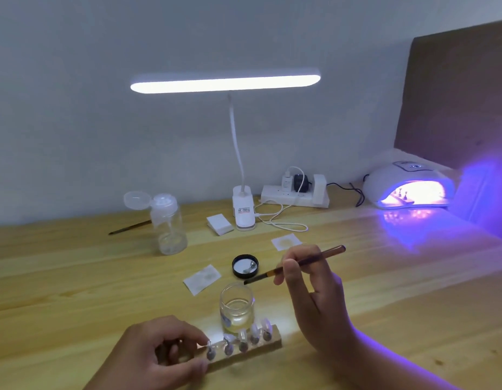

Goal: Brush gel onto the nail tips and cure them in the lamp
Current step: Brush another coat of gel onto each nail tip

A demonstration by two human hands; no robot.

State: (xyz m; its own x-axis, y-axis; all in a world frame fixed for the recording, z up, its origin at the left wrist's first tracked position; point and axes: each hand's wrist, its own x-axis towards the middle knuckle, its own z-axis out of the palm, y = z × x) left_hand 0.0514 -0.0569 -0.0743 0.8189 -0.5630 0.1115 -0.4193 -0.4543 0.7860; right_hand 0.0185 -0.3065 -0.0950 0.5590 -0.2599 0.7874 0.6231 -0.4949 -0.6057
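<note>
Five tips (255,330) stand in a row on a block (275,337) at the near edge of the table (75,277); the row climbs from lower left to upper right. The left hand (165,353) grips the block's left end, fingers curled over its top and thumb on the near side; the index fingertip lies just beside the leftmost tip, though I cannot tell whether it touches. The right hand (311,294) is raised to the right of the jar (237,308), pinching the brush (328,254) between thumb and first fingers, the other fingers loosely bent below; the shaft sticks out up and right past the knuckles; the dark bristles point down and left, held over the jar's far rim, apart from the tips. The jar stands open with clear liquid in it, just behind the block's middle; a black lid (245,266) lies upturned farther back, between two wipes (202,278). At far right the cure lamp (410,187) glows violet; small stands (402,193) show inside, too small to make out. A desk lamp (224,83) shines at the back; a bottle (168,220) stands to the left; a power strip (295,194) lies by the wall.
</note>
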